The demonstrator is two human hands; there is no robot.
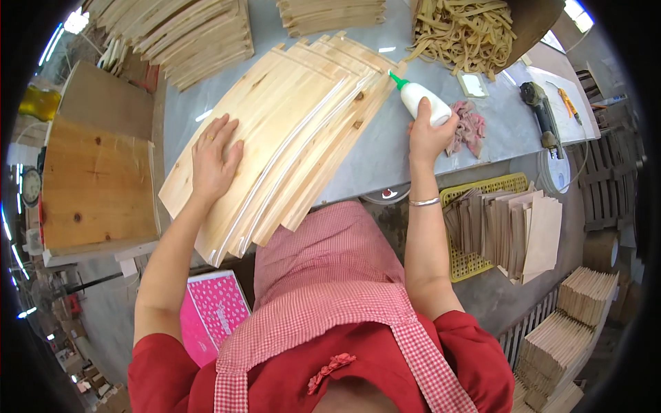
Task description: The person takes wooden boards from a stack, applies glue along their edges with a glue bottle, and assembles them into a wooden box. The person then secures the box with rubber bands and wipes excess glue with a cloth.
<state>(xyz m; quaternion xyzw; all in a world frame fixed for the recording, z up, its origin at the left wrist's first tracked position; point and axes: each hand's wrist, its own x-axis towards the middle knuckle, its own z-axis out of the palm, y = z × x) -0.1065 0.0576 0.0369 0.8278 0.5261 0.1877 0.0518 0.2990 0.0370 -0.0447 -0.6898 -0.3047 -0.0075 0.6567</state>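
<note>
Glossy tabletop (379, 151) beneath knotty boards (289, 124)

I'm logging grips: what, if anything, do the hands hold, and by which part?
The right hand holds the bottle by its white body, toward the base. The left hand holds nothing; it lies on the top board.
</note>
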